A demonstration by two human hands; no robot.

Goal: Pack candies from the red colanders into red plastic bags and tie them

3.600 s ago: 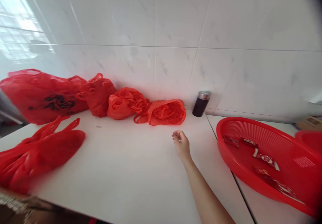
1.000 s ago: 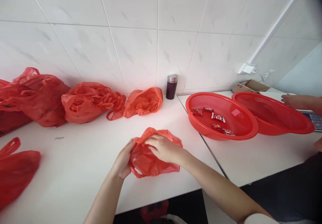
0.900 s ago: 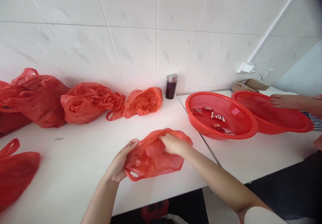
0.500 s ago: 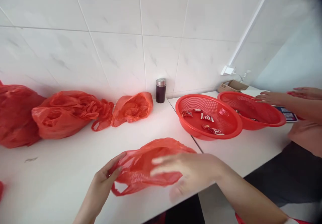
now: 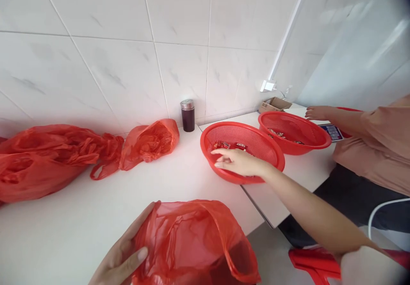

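My left hand (image 5: 126,251) grips the side of an open red plastic bag (image 5: 188,242) at the front edge of the white table. Over the near red basket (image 5: 275,157), my right hand (image 5: 240,161) hovers with its fingers apart and nothing visible in them. Small wrapped packets (image 5: 240,145) lie in that basket, partly hidden behind the hand. The bag's mouth faces up, and one handle loops across its right side.
More red bags (image 5: 57,148) lie along the wall at the left, with a crumpled one (image 5: 150,142) nearer the dark bottle (image 5: 187,116). A second red basket (image 5: 294,133) and a cardboard box (image 5: 275,104) stand at the right. Another person's arm (image 5: 346,118) reaches in there.
My right hand has moved from above the bag to the near basket. The bag is nearer, at the table's edge, still in my left hand. The view has shifted to the right.
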